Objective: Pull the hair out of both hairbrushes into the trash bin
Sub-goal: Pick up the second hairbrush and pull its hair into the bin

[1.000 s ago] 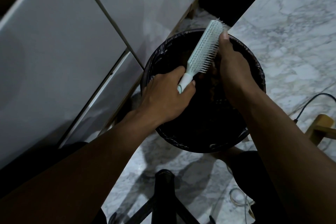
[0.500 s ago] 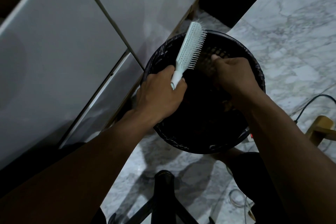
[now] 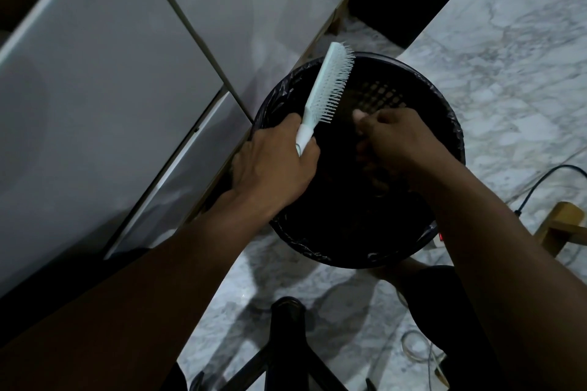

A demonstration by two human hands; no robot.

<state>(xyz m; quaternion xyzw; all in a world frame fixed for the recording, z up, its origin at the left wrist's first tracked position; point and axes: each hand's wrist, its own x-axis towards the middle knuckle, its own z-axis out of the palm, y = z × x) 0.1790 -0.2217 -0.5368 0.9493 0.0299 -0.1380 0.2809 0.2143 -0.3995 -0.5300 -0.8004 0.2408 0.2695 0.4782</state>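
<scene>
My left hand (image 3: 273,165) grips the handle of a pale mint hairbrush (image 3: 327,89), which stands tilted over the left rim of the round black trash bin (image 3: 444,111), bristles facing right. My right hand (image 3: 397,143) hovers over the middle of the bin, apart from the brush, with its fingers pinched together. Whether hair sits between those fingers is too dark to tell. The bin is lined with a black bag and its inside is dark. Only one hairbrush is in view.
White cabinet doors (image 3: 111,89) stand close on the left of the bin. The floor is grey-veined marble (image 3: 508,41). A black cable (image 3: 546,174) and a wooden piece (image 3: 562,225) lie at the right. A black stool leg (image 3: 286,343) rises at the bottom centre.
My right hand left the brush's bristles and dropped over the bin, fingers pinched. My left hand swung the brush to the left and more upright.
</scene>
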